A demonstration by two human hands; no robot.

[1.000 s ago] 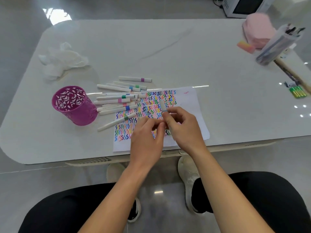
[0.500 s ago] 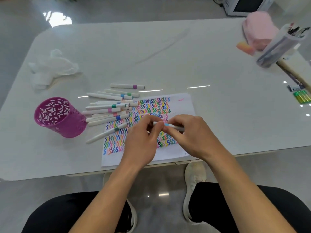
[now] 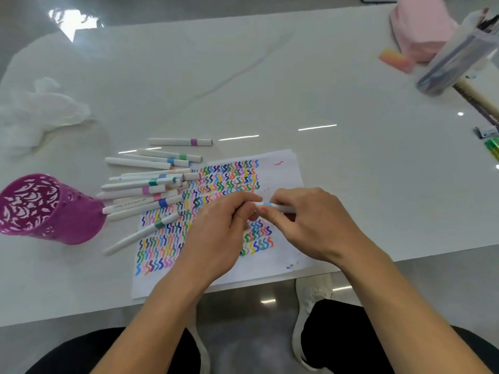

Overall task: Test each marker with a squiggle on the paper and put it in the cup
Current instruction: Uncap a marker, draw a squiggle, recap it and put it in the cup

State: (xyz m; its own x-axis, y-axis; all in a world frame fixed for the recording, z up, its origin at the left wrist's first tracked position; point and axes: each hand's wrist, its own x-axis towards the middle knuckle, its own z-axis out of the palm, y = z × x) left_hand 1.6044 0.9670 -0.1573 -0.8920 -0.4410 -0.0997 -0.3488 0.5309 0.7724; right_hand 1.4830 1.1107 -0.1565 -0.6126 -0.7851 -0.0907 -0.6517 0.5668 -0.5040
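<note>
A white marker with a light-blue band (image 3: 272, 207) lies level above the paper (image 3: 280, 171), held from both ends. My right hand (image 3: 310, 225) grips its barrel; my left hand (image 3: 218, 233) pinches the other end, where its cap would be, though fingers hide that end. The paper is covered with rows of coloured squiggles. Several white markers with coloured bands (image 3: 151, 184) lie in a loose pile at the paper's left edge. The magenta perforated cup (image 3: 46, 209) stands left of the pile and looks empty.
Crumpled white tissue (image 3: 40, 112) lies at far left. At the back right are a pink cloth (image 3: 421, 28), an orange eraser (image 3: 395, 59), a clear pen case (image 3: 456, 55) and a ruler. The table's front edge runs just below the paper.
The marker swung from upright to level between both hands. The camera tilted, so the cup and pile shifted left in view.
</note>
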